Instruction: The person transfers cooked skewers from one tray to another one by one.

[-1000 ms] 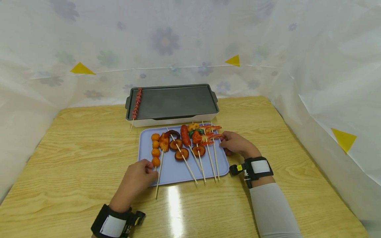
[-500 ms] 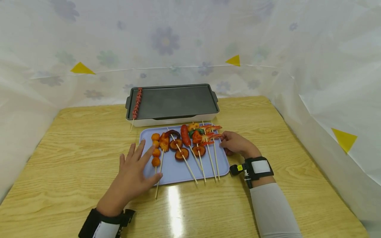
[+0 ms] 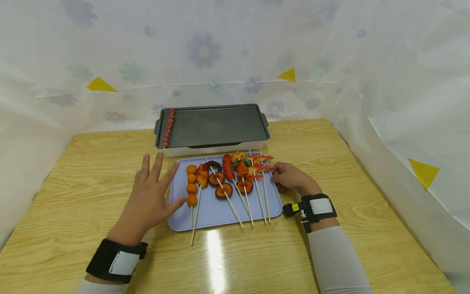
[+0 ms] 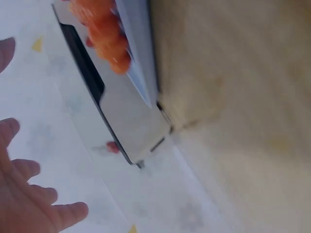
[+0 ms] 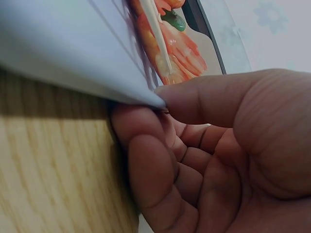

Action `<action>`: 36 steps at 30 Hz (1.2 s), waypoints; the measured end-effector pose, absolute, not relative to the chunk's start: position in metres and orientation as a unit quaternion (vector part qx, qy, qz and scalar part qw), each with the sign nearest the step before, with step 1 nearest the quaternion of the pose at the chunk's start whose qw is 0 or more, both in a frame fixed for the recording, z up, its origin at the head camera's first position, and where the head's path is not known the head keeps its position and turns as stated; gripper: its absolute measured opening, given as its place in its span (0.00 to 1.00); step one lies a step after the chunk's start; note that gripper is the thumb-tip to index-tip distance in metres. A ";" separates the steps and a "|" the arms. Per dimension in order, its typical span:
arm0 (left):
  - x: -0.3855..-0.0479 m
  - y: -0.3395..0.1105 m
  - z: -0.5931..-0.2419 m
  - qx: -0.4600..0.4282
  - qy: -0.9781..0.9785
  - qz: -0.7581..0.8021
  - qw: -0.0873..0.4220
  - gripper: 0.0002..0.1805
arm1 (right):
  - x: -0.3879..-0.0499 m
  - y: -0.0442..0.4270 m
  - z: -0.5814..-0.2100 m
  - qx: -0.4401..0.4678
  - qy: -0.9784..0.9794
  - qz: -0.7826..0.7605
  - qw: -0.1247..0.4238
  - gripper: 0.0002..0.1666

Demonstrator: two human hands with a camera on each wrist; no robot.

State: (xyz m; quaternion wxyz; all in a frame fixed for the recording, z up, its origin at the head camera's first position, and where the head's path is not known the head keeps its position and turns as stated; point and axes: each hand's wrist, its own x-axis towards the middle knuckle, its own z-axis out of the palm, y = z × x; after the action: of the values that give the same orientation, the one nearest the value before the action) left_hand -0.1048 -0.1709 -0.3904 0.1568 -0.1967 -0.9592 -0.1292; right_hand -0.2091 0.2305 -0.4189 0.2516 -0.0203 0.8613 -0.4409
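A pale lavender tray (image 3: 216, 215) lies on the table with several food skewers on it. My right hand (image 3: 291, 178) pinches the tray's right rim, thumb on top and curled fingers beneath, as the right wrist view shows. Fingers spread, my left hand (image 3: 148, 200) hovers by the tray's left edge and holds nothing. Nearest to it is a skewer of orange balls (image 3: 191, 188). Beside that lie a flat glazed piece on a stick (image 3: 202, 175), a mushroom skewer (image 3: 224, 190), a sausage skewer (image 3: 228, 167) and shrimp skewers (image 3: 260, 168) at the right.
Behind the tray stands a dark griddle (image 3: 220, 124) with a light base. One skewer of small red pieces (image 3: 169, 128) lies along its left side. The wooden table (image 3: 88, 183) meets white plastic sheeting (image 3: 235, 53) at the back and sides.
My left hand has gone from curled fingers at the orange ball skewer's stick to spread fingers, moving left and away from the tray. The right hand keeps its place on the rim.
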 end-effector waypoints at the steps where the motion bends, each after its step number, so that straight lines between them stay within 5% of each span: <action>1: -0.110 -0.176 -0.389 -0.205 -0.954 -0.127 0.180 0.49 | -0.209 0.230 -0.419 -0.021 0.861 -0.441 0.252 0.10; 6: -0.137 -0.196 -0.381 -0.213 -0.931 -0.134 0.263 0.44 | -0.209 0.231 -0.419 -0.019 0.863 -0.440 0.250 0.11; 13: -0.159 -0.197 -0.377 -0.133 -0.937 -0.206 0.247 0.35 | -0.213 0.230 -0.421 -0.020 0.864 -0.435 0.252 0.11; 25: -0.184 -0.196 -0.359 -0.011 -0.944 -0.328 0.040 0.26 | -0.211 0.231 -0.420 -0.021 0.864 -0.435 0.251 0.11; 36: -0.196 -0.197 -0.351 0.037 -0.908 -0.407 -0.096 0.18 | -0.211 0.232 -0.423 -0.032 0.859 -0.446 0.249 0.09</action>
State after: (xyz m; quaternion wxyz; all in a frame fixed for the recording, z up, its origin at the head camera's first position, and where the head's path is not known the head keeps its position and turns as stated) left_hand -0.1962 -0.1965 -0.3512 -0.0962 0.0366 -0.9076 -0.4070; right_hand -0.2113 0.2317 -0.4231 0.2495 -0.0317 0.8589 -0.4462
